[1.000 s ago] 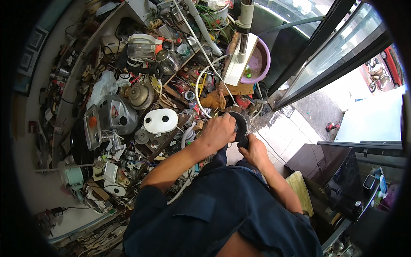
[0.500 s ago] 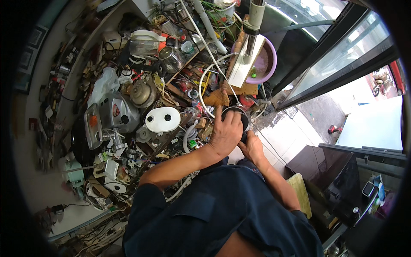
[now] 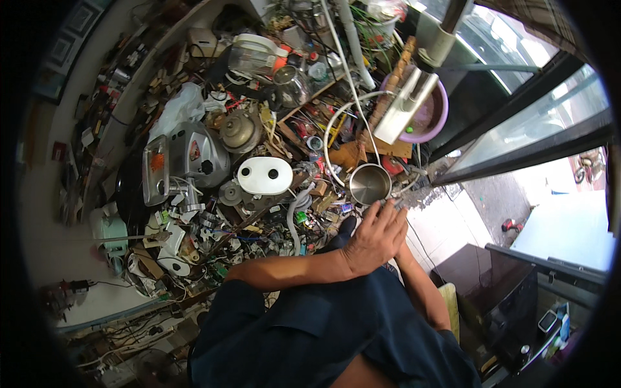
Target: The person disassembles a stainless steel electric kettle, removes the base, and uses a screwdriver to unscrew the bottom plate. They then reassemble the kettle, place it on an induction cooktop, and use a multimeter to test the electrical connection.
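Note:
A stainless steel pot (image 3: 369,182) shows its round interior, just beyond my hands. My left hand (image 3: 374,236) lies over the near side of the pot, where the handle was, its fingers bent and close together; what they grip is hidden. Behind it, my right hand (image 3: 402,243) is mostly covered, so its fingers cannot be made out. A white oval appliance with two black knobs (image 3: 264,167) sits left of the pot, beside a grey hose (image 3: 296,226).
Dense clutter surrounds the left side, including a grey grinder-like machine (image 3: 204,165) and brass kettle (image 3: 239,132). Beyond stand a purple basin (image 3: 438,119) and white upright post (image 3: 404,116). At right are a glass door (image 3: 530,129), dark glossy cabinet (image 3: 472,271) and tiled floor (image 3: 443,223).
The pot's shiny interior has come into view. My left hand has moved from the pot's top down and right, over my right hand. The whole view has shifted somewhat.

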A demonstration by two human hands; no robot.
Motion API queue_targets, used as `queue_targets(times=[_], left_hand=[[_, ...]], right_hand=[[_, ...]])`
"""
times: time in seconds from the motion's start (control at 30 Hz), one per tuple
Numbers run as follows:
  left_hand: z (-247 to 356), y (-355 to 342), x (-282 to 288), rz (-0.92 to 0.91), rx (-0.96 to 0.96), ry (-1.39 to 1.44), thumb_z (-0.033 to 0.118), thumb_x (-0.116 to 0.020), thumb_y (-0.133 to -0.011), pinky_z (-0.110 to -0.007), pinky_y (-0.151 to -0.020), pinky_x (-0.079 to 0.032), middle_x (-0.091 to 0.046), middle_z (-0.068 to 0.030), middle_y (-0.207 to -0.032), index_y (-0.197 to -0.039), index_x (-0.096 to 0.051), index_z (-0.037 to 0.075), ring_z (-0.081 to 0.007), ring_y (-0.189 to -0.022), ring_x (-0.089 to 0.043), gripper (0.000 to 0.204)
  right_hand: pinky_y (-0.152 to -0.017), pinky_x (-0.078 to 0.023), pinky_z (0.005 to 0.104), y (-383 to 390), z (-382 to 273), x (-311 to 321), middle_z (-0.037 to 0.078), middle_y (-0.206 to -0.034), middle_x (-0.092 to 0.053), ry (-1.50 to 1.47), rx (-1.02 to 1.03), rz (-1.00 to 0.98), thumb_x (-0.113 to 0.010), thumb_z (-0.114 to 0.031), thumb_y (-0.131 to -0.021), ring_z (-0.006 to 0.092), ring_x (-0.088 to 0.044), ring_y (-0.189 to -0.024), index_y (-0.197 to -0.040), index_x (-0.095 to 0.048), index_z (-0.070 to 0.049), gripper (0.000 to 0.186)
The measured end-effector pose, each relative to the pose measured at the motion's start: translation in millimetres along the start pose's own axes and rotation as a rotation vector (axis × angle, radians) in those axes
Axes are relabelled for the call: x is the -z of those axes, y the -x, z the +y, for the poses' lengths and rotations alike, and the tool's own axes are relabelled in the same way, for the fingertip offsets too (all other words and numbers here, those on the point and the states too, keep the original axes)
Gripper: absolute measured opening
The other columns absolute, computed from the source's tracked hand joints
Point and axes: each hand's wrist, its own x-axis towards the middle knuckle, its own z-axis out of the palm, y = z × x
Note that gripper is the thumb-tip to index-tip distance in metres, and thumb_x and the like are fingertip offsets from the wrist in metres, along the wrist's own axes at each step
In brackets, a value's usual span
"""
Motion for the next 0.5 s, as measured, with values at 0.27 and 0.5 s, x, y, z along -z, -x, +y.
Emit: queue_targets(times=[0.27, 0.5], left_hand=[[-120, -5, 35, 0.240, 0.312, 0.362, 0.018, -0.081, -0.091, -0.053, -0.100, -0.053, -0.073, -0.0156, -0.125, -0.117, -0.072, 0.003, -0.0386, -0.116, -0.070, 0.031], [-393, 29, -73, 0.631, 0.989, -0.026, 0.017, -0.075, -0.099, -0.045, -0.092, -0.055, -0.073, -0.0200, -0.116, -0.130, -0.066, 0.000, -0.0360, -0.105, -0.071, 0.037]], right_hand=[[-0.088, -0.058, 0.0420, -12, -37, 28, 0.015, -0.106, -0.075, -0.221, -0.208, -0.089, -0.077, -0.010, -0.088, 0.0305, -0.073, -0.098, -0.115, -0.070, 0.000, 0.030], [-0.082, -0.056, 0.0435, 23, -44, 44, 0.017, -0.094, -0.074, -0.179, -0.294, -0.059, -0.074, -0.008, -0.087, 0.0317, -0.071, -0.089, -0.099, -0.072, 0.001, 0.016]])
